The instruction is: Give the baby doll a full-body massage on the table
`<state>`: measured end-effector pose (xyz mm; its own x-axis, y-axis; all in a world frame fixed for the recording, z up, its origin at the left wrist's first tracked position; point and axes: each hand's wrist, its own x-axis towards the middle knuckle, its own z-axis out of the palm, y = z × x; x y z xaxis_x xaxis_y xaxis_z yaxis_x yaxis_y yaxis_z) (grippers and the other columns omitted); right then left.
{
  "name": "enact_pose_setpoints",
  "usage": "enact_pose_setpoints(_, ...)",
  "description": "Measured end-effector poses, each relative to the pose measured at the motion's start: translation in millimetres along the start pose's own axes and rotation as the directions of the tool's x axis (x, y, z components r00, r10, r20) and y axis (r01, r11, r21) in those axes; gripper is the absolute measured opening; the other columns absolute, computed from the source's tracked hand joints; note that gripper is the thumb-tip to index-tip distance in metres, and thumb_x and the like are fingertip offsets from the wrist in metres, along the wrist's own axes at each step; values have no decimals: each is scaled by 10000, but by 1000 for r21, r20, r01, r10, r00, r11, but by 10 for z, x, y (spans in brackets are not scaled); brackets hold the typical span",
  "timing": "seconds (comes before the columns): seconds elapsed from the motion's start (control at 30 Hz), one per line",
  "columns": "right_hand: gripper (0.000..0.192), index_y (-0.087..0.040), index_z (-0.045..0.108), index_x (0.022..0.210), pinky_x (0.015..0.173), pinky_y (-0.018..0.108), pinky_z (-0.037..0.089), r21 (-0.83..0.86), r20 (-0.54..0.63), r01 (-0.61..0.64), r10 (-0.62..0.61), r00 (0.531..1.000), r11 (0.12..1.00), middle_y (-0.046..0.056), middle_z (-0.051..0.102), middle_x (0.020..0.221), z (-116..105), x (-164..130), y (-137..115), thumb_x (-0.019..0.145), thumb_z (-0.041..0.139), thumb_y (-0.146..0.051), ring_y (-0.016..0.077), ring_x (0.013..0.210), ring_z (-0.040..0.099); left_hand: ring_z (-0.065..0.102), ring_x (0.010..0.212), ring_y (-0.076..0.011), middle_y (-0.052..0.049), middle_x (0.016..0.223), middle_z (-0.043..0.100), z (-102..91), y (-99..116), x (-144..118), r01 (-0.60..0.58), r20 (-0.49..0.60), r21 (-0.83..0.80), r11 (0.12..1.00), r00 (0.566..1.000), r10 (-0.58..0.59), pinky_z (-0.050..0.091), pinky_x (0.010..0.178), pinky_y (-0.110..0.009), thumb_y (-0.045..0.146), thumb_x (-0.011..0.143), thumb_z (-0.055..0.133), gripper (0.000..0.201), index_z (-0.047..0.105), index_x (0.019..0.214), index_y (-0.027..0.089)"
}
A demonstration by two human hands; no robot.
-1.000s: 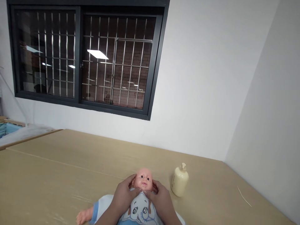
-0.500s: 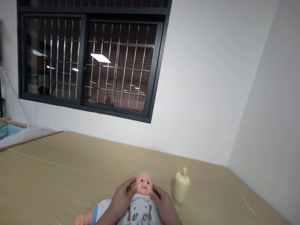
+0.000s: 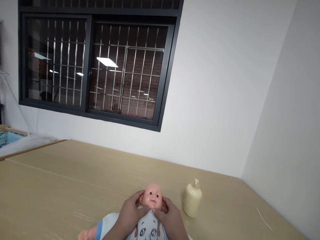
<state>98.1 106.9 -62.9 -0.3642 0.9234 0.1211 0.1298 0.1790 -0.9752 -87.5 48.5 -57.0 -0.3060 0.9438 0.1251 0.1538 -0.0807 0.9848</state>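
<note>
Flat on the tan table (image 3: 62, 180), the doll (image 3: 151, 197) — light, hard plastic head, soft cloth bib (image 3: 147, 230). Left hand (image 3: 131, 213) and right hand (image 3: 168, 216) cupping the neck, fingertips pressed together under the chin — probably best gripped there. Cream bottle (image 3: 192, 202) just beside.

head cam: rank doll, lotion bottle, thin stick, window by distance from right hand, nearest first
1. Doll: under the right hand, touching at the neck.
2. Lotion bottle: just right of the hand, upright on the table.
3. Thin stick: far right, near the wall.
4. Window: on the back wall, upper left.
</note>
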Motion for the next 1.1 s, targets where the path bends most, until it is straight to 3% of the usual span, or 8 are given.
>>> enact_pose_setpoints(0.27, 530, -146, 690, 1189, 937, 314, 531, -153, -27, -14, 10, 1000, 988, 107, 750, 1183, 5, -47, -179, 675, 724, -272, 270, 1097, 708, 670, 1176, -281, -169, 1301, 689, 0, 55, -23, 7, -2, 72, 997, 1000, -6, 520, 1021, -317, 295, 623, 717, 789, 590, 1361, 48)
enact_pose_setpoints(0.63, 575, -179, 680, 1236, 936, 308, 508, -319, -72, -29, 6, 997, 947, 83, 748, 1189, -13, -46, -114, 692, 713, -361, 275, 1142, 681, 680, 1150, -268, -141, 1272, 709, 23, 133, -63, 20, -26, 139, 990, 1000, -17, 523, 1008, -319, 258, 640, 673, 749, 597, 1364, 80)
enact_pose_setpoints(0.87, 537, -159, 701, 1188, 967, 334, 503, -283, -85, -35, 12, 996, 958, 107, 743, 1200, -4, -69, -135, 690, 732, -359, 299, 1145, 679, 674, 1166, -274, -135, 1274, 711, 33, 130, -64, 28, -35, 110, 994, 999, -24, 524, 1000, -311, 238, 631, 679, 730, 617, 1345, 97)
enact_pose_setpoints(1.1, 499, -162, 710, 1145, 921, 346, 546, -88, -49, 36, -40, 998, 995, 110, 757, 1161, 33, -117, -178, 686, 746, -352, 305, 1072, 717, 691, 1130, -273, -136, 1239, 727, 37, 108, -60, -7, -18, 40, 999, 1000, 7, 536, 977, -305, 239, 626, 667, 672, 656, 1283, 97)
